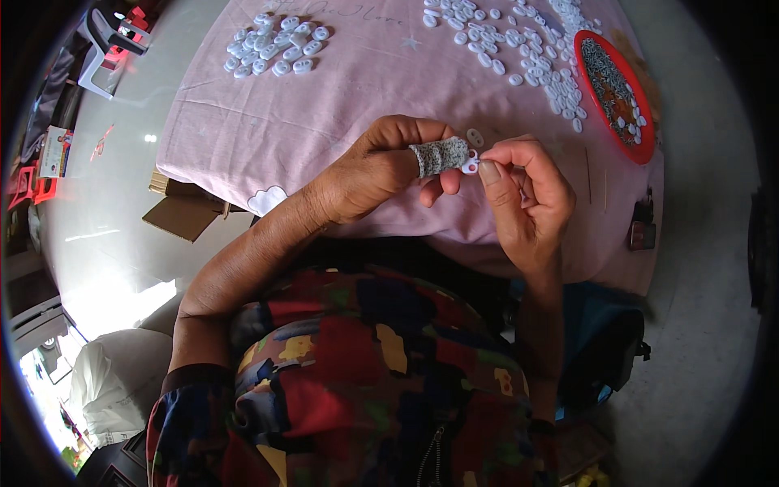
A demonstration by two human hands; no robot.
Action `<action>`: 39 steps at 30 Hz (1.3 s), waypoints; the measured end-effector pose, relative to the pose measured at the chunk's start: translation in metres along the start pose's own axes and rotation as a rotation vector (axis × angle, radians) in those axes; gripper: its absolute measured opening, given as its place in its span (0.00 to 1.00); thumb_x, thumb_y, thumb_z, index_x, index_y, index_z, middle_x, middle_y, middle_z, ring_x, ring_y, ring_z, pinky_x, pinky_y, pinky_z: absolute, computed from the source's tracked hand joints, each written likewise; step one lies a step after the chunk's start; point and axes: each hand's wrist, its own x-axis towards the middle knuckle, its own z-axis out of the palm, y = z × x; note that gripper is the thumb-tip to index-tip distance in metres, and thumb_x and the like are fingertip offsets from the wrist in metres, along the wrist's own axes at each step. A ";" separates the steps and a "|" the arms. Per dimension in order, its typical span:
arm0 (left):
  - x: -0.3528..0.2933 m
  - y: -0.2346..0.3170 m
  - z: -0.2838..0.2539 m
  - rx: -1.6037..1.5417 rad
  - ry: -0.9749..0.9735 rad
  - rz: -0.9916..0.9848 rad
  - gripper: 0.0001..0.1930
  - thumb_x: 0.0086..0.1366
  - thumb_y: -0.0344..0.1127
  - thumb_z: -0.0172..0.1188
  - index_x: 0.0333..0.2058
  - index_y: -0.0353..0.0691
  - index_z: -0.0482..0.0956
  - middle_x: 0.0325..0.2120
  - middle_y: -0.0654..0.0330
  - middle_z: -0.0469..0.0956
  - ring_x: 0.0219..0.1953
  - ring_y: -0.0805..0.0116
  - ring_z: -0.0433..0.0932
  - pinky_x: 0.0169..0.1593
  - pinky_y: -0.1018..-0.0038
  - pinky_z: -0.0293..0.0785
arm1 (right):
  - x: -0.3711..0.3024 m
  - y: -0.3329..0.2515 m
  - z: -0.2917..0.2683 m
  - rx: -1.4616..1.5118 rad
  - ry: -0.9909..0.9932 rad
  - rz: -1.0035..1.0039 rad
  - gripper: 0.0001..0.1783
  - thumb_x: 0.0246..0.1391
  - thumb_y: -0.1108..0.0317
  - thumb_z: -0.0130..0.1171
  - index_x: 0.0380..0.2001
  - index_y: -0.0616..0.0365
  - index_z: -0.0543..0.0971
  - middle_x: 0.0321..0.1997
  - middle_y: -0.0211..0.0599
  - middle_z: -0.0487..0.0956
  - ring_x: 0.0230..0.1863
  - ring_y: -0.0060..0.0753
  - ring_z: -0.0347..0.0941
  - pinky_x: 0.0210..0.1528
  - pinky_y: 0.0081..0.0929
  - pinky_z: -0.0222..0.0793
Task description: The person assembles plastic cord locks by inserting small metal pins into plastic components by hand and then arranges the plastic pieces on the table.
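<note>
Two hands pinch one small white piece [470,165]: left hand [381,166] fingers, one cloth-wrapped, right hand [523,195] fingers closed on it; white pieces [276,45] and red tray [614,89] on pink table [341,105] beyond.

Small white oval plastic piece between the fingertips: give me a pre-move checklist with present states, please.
1. Small white oval plastic piece pinched between both hands: ok, the left hand and the right hand meet on it.
2. Grey speckled finger cover seated on a left finger: ok.
3. Piece held above the pink cloth-covered table: ok.
4. Stock within view: ok, a small pile of white pieces far left, a larger spread far right.
5. Round red tray on the table: ok, near the right edge.
6. Orientation of the piece: cannot tell, too small.
</note>
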 end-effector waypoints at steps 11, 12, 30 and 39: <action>-0.003 0.009 0.008 0.174 -0.020 0.095 0.14 0.59 0.16 0.47 0.41 0.29 0.78 0.29 0.61 0.79 0.30 0.77 0.76 0.34 0.81 0.73 | -0.008 -0.013 0.002 0.124 0.008 0.049 0.04 0.57 0.81 0.55 0.37 0.67 0.73 0.38 0.32 0.71 0.35 0.13 0.64 0.37 0.11 0.60; -0.004 0.009 0.010 0.193 -0.013 0.143 0.14 0.59 0.14 0.48 0.41 0.29 0.78 0.29 0.61 0.78 0.30 0.77 0.76 0.33 0.81 0.73 | -0.009 -0.015 0.003 0.174 0.035 0.051 0.04 0.58 0.81 0.54 0.37 0.67 0.73 0.39 0.33 0.71 0.37 0.14 0.65 0.38 0.11 0.60; -0.012 0.028 0.014 0.153 -0.090 -0.001 0.06 0.59 0.20 0.55 0.35 0.31 0.77 0.26 0.64 0.76 0.29 0.77 0.73 0.32 0.81 0.67 | -0.007 -0.031 0.009 0.279 0.007 0.176 0.04 0.60 0.73 0.55 0.35 0.63 0.72 0.28 0.27 0.71 0.26 0.14 0.64 0.28 0.14 0.59; -0.009 0.017 0.023 0.368 0.122 0.172 0.11 0.57 0.15 0.50 0.36 0.30 0.78 0.27 0.62 0.78 0.27 0.77 0.74 0.32 0.80 0.69 | -0.006 -0.027 0.011 0.181 0.115 0.169 0.05 0.59 0.76 0.56 0.39 0.63 0.76 0.29 0.28 0.74 0.26 0.13 0.64 0.29 0.12 0.60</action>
